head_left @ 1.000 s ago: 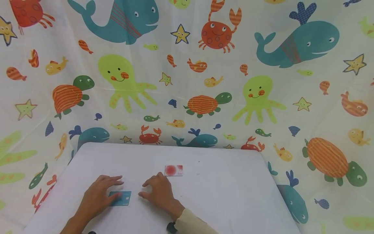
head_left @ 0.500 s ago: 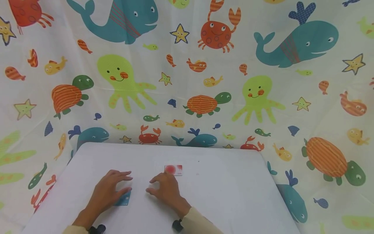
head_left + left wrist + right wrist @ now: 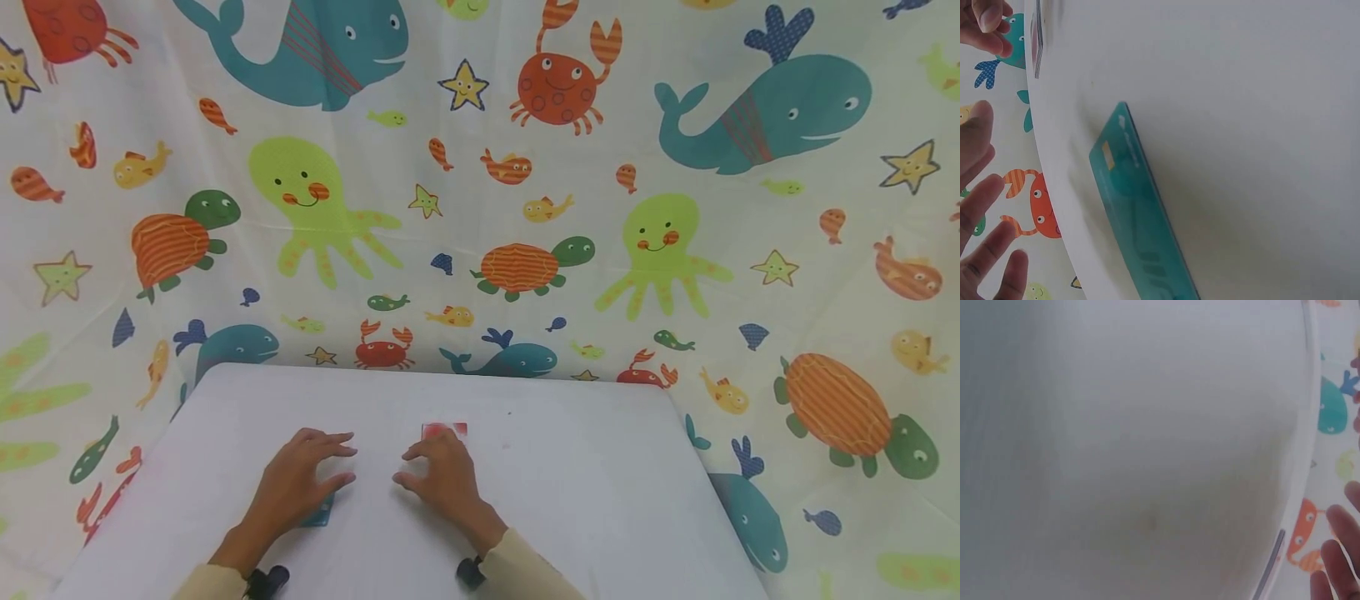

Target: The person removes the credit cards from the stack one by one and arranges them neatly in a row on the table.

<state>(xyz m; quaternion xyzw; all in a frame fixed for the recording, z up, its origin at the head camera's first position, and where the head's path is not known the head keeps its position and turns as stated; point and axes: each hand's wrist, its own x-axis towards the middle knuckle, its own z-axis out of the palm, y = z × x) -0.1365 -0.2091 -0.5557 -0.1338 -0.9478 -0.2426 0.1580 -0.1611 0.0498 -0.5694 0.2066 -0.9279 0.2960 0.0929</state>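
Note:
A teal chip card lies on the white table, mostly hidden under my left hand in the head view. The left wrist view shows this card in full length, its gold chip near one end. My left hand hovers over it, thumb and fingers spread apart with nothing between them. To the right, my right hand is held over the table with loosely bent fingers, and it holds nothing. Just beyond those fingers is a red and white card, its lower part covered by the hand.
The white table has rounded far corners. Behind it hangs a curtain printed with sea animals. A black wrist strap with a camera sits at the left sleeve, another camera at the right.
Both hands have moved to the right and slightly away from me. The left hand has lifted off the teal card and the right now covers part of the red card. Both cards stay in place.

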